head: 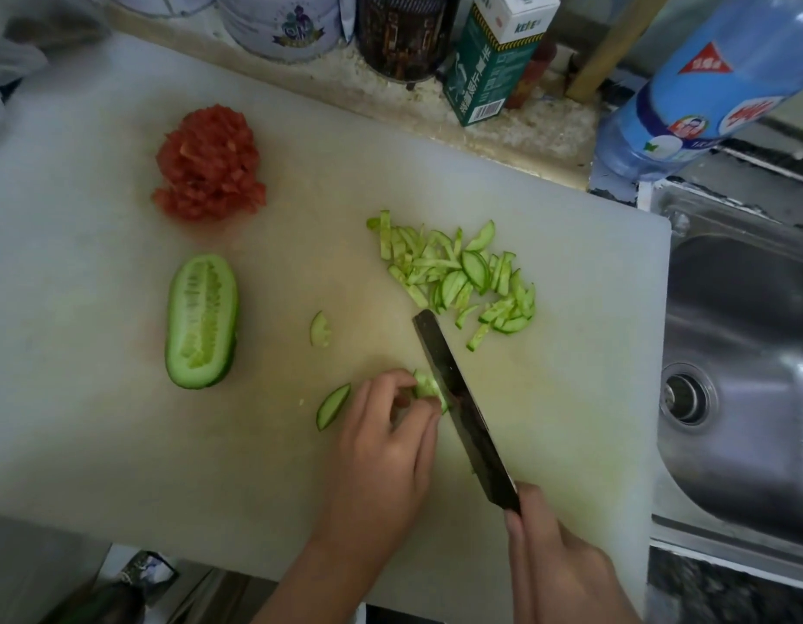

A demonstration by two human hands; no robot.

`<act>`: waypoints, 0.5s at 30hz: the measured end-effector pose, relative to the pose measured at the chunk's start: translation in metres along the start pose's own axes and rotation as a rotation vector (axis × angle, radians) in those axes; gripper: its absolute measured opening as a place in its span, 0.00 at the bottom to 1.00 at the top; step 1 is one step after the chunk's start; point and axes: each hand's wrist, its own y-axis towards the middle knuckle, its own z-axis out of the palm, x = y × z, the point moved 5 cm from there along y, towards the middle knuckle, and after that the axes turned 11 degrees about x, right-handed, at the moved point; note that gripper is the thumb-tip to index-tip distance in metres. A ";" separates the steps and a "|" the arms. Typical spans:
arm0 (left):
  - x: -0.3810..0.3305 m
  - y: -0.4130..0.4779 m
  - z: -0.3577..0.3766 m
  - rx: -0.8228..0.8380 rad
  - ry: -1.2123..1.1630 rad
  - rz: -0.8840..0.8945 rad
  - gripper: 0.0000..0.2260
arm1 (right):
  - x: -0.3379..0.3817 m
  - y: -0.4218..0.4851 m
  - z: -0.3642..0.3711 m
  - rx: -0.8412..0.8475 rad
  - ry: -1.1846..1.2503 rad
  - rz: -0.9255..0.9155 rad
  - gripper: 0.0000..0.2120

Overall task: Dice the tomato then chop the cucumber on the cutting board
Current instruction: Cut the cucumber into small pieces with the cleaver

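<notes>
On the white cutting board (120, 443), toward its near edge, the left hand (381, 448) pinches a small cucumber piece (424, 385) with curled fingertips, right against the knife (458, 398). The right hand (557, 565) is wrapped around the handle, and the blade's long axis runs from near-right to far-left, tip pointing away. Off left lies the cucumber half (201, 322), cut face up, lengthwise near to far. Diced tomato (208, 164) is heaped beyond it, and cucumber strips (462, 272) are piled past the knife tip, toward the sink (741, 353).
</notes>
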 end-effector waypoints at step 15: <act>0.007 -0.012 -0.003 0.008 -0.043 0.034 0.09 | -0.012 0.018 -0.009 0.059 0.297 -0.249 0.15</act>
